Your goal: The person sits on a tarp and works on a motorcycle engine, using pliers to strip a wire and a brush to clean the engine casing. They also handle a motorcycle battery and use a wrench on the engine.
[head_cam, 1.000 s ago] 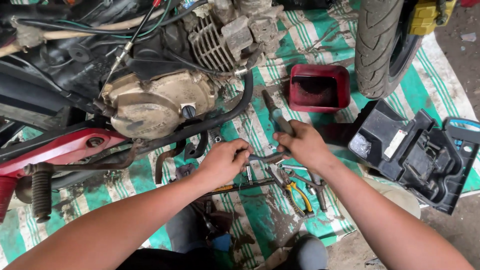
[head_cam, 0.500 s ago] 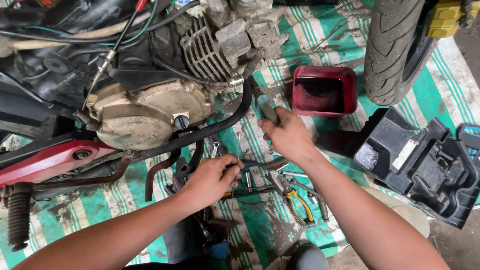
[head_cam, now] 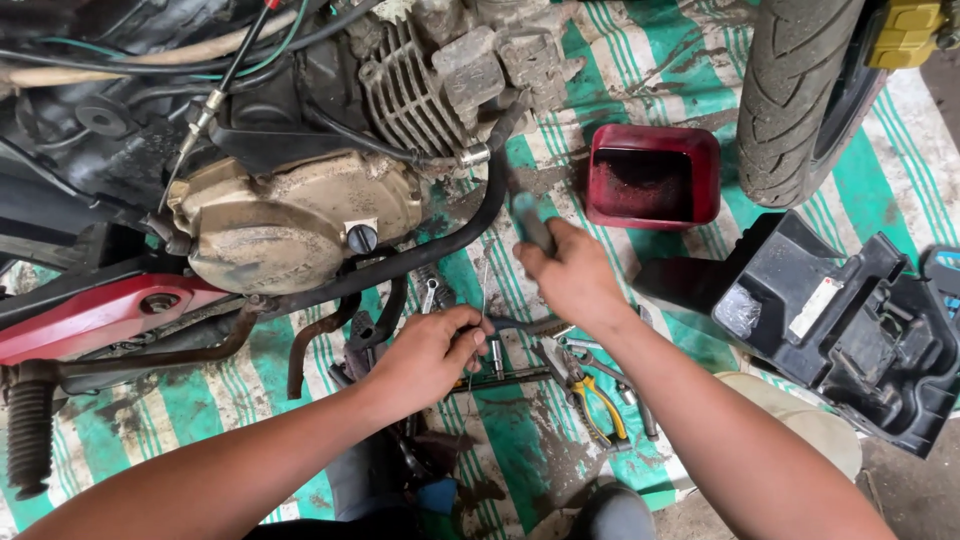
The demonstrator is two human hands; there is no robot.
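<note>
My right hand [head_cam: 572,277] is closed around a tool with a dark handle [head_cam: 531,221], blurred by motion, just right of the black exhaust pipe [head_cam: 478,226] under the motorcycle engine [head_cam: 290,222]. Lower down, my left hand [head_cam: 428,352] rests over loose tools on the striped green mat [head_cam: 520,440]. Its fingers pinch a thin metal piece [head_cam: 484,300], which I cannot identify. Wrenches [head_cam: 505,377] and yellow-handled pliers [head_cam: 600,402] lie just right of the left hand, between my two forearms.
A red square tray [head_cam: 703,160] sits on the mat beside the tyre [head_cam: 800,95]. A black plastic panel [head_cam: 850,315] lies at the right. A red body part [head_cam: 90,315] and a ribbed footpeg [head_cam: 30,425] are at the left.
My right hand has lifted the tool up and away from the pile of tools, toward the exhaust pipe. The left hand stayed low over the tools, closing on the thin metal piece.
</note>
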